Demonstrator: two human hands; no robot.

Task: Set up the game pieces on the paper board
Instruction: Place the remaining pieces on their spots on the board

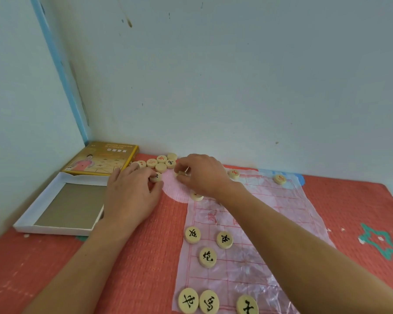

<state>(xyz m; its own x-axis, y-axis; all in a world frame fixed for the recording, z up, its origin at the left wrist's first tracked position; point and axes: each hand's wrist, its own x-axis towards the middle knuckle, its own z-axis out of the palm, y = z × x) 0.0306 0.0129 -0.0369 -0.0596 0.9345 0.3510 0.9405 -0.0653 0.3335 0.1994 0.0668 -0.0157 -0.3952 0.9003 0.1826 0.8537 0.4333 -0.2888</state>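
Left hand [132, 196] pinches 1 piece [156, 177] from the loose pile [161, 163], 11 o'clock of the paper board [270, 211]. Right hand [202, 175] pinches another piece [181, 173], likely sorting for the far rows. 6 black pieces [208, 257] sit at 6 o'clock.

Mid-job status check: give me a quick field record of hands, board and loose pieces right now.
left hand: pinches a round wooden disc beside the pile
right hand: pinches another disc near the board's far-left corner
thin pink-gridded paper board: six black-marked discs near end, at least two red-marked discs far end
loose pile: several discs, not yet on the board
yellow box lid: behind the open white box tray
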